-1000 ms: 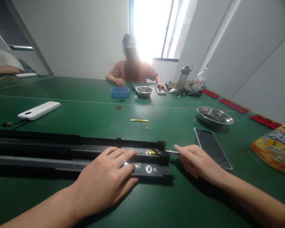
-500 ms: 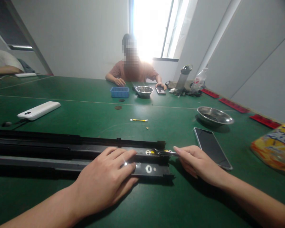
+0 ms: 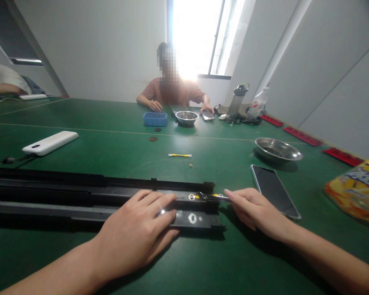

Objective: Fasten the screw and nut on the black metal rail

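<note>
Long black metal rails (image 3: 132,188) lie side by side across the left and middle of the table. My left hand (image 3: 138,233) holds them near their right end, fingers laid over the top and thumb at the near side. Closed round a slim metal tool, apparently a wrench (image 3: 219,198), my right hand (image 3: 253,209) is just past the rail's end. The tool's dark head lies over the rail, beside a nut (image 3: 191,197) and a yellow wire. On the nearer rail is a bright ring around a hole (image 3: 192,218).
Beyond the rails lie a yellow wire with ring lugs (image 3: 180,155) and a small brass nut (image 3: 190,165). To the right are a phone (image 3: 275,190), a metal bowl (image 3: 278,150) and a yellow snack bag (image 3: 356,190). A white device (image 3: 51,143) lies left. A person sits opposite.
My hands, the tool and the rails look unmoved. Across the table, the other person's hand and the phone under it have shifted slightly.
</note>
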### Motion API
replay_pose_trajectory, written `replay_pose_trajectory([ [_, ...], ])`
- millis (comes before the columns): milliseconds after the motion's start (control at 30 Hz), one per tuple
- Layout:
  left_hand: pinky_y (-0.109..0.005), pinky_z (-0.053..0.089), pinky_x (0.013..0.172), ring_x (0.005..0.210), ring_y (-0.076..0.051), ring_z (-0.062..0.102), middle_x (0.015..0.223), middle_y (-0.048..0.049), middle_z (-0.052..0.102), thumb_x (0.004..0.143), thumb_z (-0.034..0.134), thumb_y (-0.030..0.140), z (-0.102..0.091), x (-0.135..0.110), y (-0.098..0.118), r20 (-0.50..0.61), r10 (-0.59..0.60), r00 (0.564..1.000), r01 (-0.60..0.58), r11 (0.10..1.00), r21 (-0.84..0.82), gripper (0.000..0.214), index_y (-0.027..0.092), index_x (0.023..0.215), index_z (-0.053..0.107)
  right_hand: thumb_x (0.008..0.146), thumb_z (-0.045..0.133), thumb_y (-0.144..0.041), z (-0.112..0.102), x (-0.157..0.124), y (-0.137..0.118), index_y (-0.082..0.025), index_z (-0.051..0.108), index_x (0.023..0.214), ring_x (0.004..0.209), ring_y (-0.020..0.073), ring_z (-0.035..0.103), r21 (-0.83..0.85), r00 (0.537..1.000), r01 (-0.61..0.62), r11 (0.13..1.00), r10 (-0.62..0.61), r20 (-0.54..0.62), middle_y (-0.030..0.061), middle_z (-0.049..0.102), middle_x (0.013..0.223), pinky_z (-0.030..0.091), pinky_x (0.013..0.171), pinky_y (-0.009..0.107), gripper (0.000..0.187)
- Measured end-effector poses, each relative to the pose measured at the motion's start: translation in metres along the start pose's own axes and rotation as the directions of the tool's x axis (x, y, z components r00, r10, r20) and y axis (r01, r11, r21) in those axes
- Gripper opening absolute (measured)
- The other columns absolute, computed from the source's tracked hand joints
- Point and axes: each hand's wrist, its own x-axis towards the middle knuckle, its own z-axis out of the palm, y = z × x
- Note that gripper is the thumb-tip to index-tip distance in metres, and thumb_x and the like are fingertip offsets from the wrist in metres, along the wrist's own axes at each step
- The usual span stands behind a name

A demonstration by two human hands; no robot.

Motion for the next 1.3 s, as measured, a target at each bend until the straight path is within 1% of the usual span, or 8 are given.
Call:
replay_pose_trajectory([
  [300,-0.049,0.052,0.101,0.118,-0.027,0.069,0.14,-0.0038,0.07,0.105,0.058,0.04,-0.0006,0.0002,0.0006,0.007,-0.004,1.0,0.004,1.0,-0.004,0.022,0.027,0.111,0.074,0.095,0.053,-0.084,0.0004,-0.001,-0.0006,-0.025,0.043,0.059,0.042,0.0103,0.032,-0.006,1.0,0.005,1.0,-0.005,-0.008,-0.0066,0.038,0.046,0.022,0.044,0.028,0.07],
  [467,-0.049,0.052,0.101,0.118,-0.026,0.069,0.14,-0.0039,0.07,0.105,0.058,0.04,0.0005,-0.0007,0.0004,-0.005,-0.001,1.0,0.001,1.0,-0.007,0.022,0.026,0.111,0.074,0.093,0.054,-0.086,0.0002,-0.0008,-0.0022,-0.025,0.043,0.06,0.042,0.0104,0.032,-0.006,1.0,-0.003,1.0,0.003,-0.006,-0.0069,0.038,0.047,0.022,0.044,0.027,0.07],
  [633,-0.049,0.051,0.102,0.118,-0.027,0.069,0.14,-0.0044,0.07,0.105,0.059,0.039,0.0005,0.0003,0.0005,-0.018,-0.004,1.0,0.004,1.0,-0.014,0.021,0.026,0.109,0.074,0.095,0.053,-0.084,0.0004,-0.0008,-0.0018,-0.025,0.043,0.06,0.042,0.0104,0.032,-0.021,1.0,0.012,1.0,-0.012,-0.012,-0.0066,0.038,0.047,0.022,0.044,0.027,0.069],
  [967,-0.049,0.053,0.099,0.116,-0.027,0.07,0.137,-0.0057,0.072,0.105,0.059,0.039,-0.0029,0.0015,0.0008,-0.025,0.006,1.0,-0.007,1.0,-0.024,0.021,0.024,0.105,0.074,0.096,0.054,-0.082,0.0002,0.0004,0.0002,-0.025,0.044,0.063,0.043,0.0105,0.031,0.009,1.0,0.001,1.0,-0.001,0.001,-0.0072,0.037,0.049,0.021,0.043,0.027,0.067],
  [1167,-0.05,0.054,0.099,0.115,-0.028,0.071,0.138,-0.0061,0.072,0.105,0.059,0.039,-0.002,0.0021,0.0011,-0.027,0.005,1.0,-0.006,1.0,-0.023,0.022,0.023,0.102,0.074,0.096,0.054,-0.081,-0.0001,0.0006,0.0039,-0.024,0.044,0.065,0.043,0.01,0.029,0.022,1.0,-0.009,1.0,0.009,0.009,-0.0079,0.036,0.05,0.018,0.043,0.027,0.066],
  [1300,-0.05,0.054,0.098,0.114,-0.028,0.072,0.136,-0.007,0.073,0.105,0.059,0.039,-0.0022,0.0009,0.0004,-0.035,0.009,0.999,-0.01,1.0,-0.025,0.024,0.021,0.098,0.074,0.098,0.054,-0.08,-0.001,0.0012,0.0056,-0.024,0.045,0.065,0.045,0.0102,0.031,0.008,1.0,0.004,1.0,-0.004,0.005,-0.0071,0.038,0.051,0.02,0.044,0.027,0.065],
])
